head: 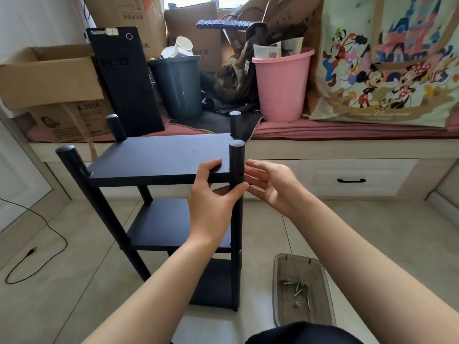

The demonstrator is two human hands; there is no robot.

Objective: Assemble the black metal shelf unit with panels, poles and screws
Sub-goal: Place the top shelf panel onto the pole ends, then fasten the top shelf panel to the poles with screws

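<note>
Presently: top panel (159,157) and front-right pole (236,170) gripped by left hand (213,194) | right hand (270,184) held relaxed, fingers at pole | screws (296,289) in tray (278,294) below right hand.

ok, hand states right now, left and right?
Left hand: grips the top black shelf panel at the black metal corner pole.
Right hand: open beside that pole, holding nothing visible.
</note>
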